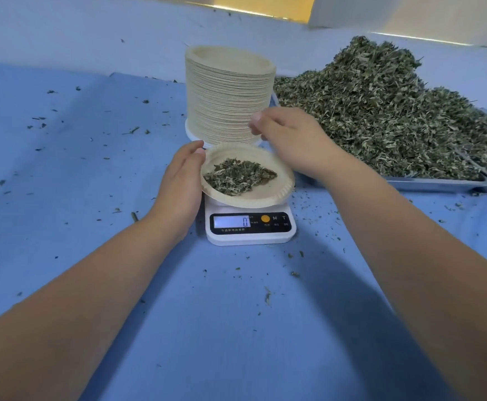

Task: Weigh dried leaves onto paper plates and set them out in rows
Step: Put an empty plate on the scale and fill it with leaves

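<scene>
Our left grip (pixel 183 180) holds the plate (pixel 277 195) of leaves (pixel 239 176) tilted above the scale (pixel 251 237); whether our right grip (pixel 288 140) pinches anything, we cannot tell.

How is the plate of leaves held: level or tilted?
Tilted: the left hand holds the plate by its left rim; the scale reads 0.

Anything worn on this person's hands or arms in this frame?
Nothing that shows. The left hand and right hand are ungloved, with no rings in view. Both forearms are bare down to the frame edge: no sleeves, watch, bracelets or markings.
</scene>
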A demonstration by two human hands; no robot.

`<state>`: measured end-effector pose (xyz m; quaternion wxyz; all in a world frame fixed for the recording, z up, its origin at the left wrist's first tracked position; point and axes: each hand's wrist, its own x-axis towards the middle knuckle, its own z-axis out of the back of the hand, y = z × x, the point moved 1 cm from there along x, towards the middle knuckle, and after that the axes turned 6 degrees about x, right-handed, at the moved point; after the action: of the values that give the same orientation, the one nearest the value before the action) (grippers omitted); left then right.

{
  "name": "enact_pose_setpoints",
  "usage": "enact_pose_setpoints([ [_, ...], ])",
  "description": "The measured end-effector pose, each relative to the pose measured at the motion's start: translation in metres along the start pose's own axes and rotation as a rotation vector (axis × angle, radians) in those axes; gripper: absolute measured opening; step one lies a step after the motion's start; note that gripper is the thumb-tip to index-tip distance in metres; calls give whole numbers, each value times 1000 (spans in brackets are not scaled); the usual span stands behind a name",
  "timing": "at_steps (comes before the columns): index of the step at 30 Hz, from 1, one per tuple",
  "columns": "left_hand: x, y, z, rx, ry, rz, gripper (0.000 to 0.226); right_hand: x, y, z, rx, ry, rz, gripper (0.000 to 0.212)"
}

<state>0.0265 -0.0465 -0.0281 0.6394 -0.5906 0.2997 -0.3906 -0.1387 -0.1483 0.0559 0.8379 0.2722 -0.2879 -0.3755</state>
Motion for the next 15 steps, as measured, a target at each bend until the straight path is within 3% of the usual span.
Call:
enact_pose_setpoints([
  [4,2,2,-1,5,-4,-3,41,8,-31,11,16,-108,-58,37],
  [8,3,4,-1,-1,-28,-3,38,17,-71,19,-250,-253,-135,35],
  [10,3,4,-1,1,-37,-6,39,23,-86,20,-325,-187,-270,36],
  [15,5,4,0,-23,-59,12,38,42,-89,11,-405,133,-485,85],
])
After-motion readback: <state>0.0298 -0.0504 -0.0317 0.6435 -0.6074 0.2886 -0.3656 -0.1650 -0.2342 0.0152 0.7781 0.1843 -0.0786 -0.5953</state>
